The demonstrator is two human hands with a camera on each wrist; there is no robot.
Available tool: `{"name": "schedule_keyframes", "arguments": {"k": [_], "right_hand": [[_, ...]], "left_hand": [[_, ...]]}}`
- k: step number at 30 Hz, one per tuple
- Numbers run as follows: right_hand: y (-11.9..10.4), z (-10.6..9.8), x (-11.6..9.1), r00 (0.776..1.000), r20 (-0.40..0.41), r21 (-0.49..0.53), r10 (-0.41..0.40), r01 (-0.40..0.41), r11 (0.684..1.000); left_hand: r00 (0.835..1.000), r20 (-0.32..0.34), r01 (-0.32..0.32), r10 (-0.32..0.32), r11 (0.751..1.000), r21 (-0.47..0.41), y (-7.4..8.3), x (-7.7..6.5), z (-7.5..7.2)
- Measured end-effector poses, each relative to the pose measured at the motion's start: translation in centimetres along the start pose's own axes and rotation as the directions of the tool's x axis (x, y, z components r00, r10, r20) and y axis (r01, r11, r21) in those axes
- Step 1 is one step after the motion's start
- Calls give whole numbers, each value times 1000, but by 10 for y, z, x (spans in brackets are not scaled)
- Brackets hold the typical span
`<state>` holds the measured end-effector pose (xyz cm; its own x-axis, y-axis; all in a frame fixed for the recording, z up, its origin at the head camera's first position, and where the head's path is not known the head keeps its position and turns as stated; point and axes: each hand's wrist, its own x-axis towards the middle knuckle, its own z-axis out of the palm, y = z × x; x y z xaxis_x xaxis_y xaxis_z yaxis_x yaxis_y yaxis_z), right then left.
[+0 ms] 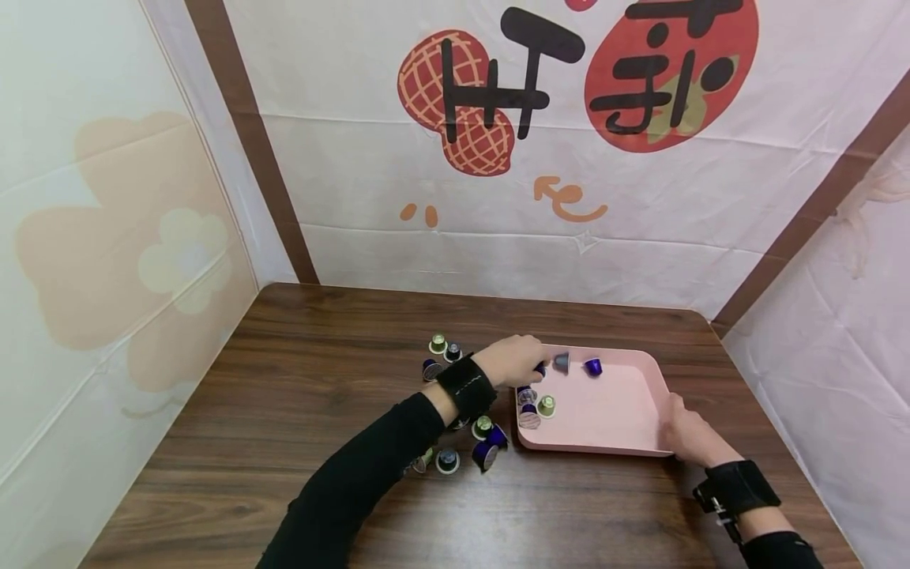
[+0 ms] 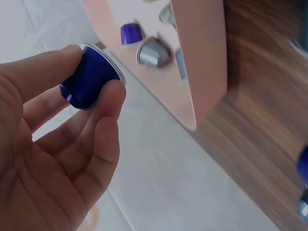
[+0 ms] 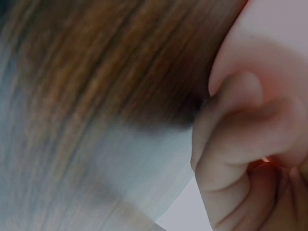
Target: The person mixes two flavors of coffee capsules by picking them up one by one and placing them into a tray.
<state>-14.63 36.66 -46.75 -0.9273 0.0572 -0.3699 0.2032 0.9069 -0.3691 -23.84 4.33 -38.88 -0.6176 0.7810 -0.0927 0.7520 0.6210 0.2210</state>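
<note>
My left hand [image 1: 513, 359] is over the back left corner of a pink tray [image 1: 618, 411]. Thumb and fingers pinch a dark blue coffee capsule [image 2: 91, 77], its silver rim tilted toward the tray in the left wrist view. Inside the tray lie a grey capsule [image 1: 562, 363], a purple capsule [image 1: 593, 367] and a green capsule [image 1: 546, 405], with more capsules along the left wall. My right hand [image 1: 691, 435] grips the tray's right edge with curled fingers; part of that grip is hidden.
Left of the tray, several loose capsules stand or lie on the wooden table [image 1: 298, 395], among them a green one [image 1: 438, 344] and a dark blue one [image 1: 486, 455]. My left forearm partly covers this group. A printed cloth [image 1: 341, 182] hangs behind the table.
</note>
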Motion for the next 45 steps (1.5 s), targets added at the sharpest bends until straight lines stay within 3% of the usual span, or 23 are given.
{"name": "schedule_keyframes", "arguments": {"k": [10,16,20,26,30,36,45], "right_hand": [[1,-1,-1,999,-20,-21,-37,36,999],[2,1,0,999,-19,-16,-37,37,999],[2,3,0,999,-29,-4,-46,46,999],[-1,3,0,998,-23,-15,-55,55,998],[-2,2,0,998,-25,-23,-65,65,998],[0,1,0,995,-30,-28,-92,91,995],[2,0,0,996,-32,-36,-79,78,996]], "left_hand": [[999,36,-41,37,994,99,27,27,11],[996,53,-73,70,996,51,38,36,17],[997,37,-62,60,997,55,45,41,20],[999,37,5,-7,999,50,47,48,26],[998,62,18,-19,1000,6,44,50,26],[997,71,-40,42,998,-40,32,47,16],[998,57,14,-11,998,-64,-13,10,-17]]}}
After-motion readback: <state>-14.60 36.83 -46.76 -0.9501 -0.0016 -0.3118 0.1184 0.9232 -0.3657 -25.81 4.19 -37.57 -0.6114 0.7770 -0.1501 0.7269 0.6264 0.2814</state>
